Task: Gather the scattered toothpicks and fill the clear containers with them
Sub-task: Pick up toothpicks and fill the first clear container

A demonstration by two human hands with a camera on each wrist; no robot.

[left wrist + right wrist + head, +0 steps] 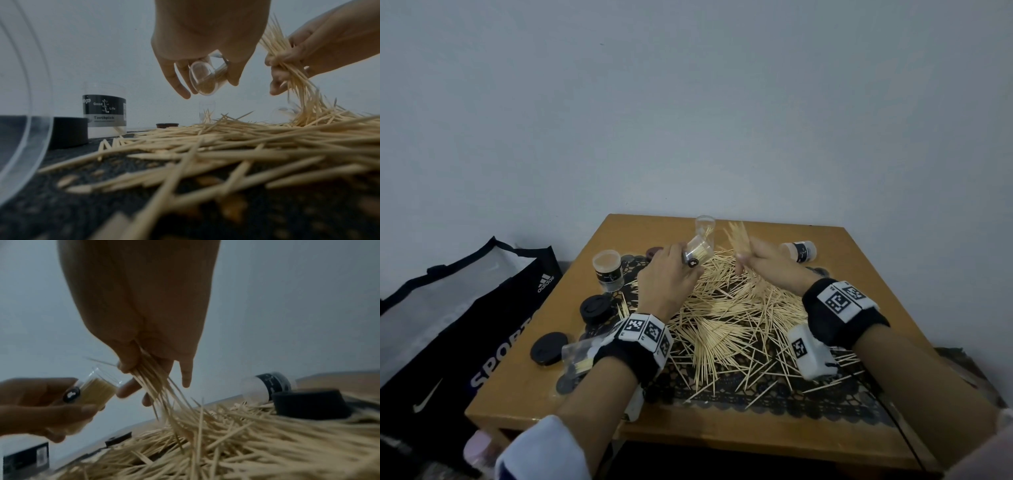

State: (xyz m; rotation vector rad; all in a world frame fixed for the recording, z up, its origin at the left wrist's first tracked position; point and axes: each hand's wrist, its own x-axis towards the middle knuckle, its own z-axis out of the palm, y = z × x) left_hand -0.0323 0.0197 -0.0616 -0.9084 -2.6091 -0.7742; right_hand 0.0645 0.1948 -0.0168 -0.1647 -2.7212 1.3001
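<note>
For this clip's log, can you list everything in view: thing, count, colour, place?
held container: one, clear, partly filled with toothpicks, tilted in the left hand
toothpick bundle: one, pale wood, gripped in the right hand
scattered toothpicks: a large pile, pale wood, spread over the mat
upright container: one, clear with black label, standing at table left
far container: one, clear, few toothpicks inside, at the far edge
lying container: one, clear with black label, on its side at far right
near container: one, clear, on its side by the left wrist
lids: at least two, black, left side
mat: one, black lace, table centre
table: one, brown wood
bag: one, black and white, left of table
left hand: holds a container
right hand: holds the bundle
</note>
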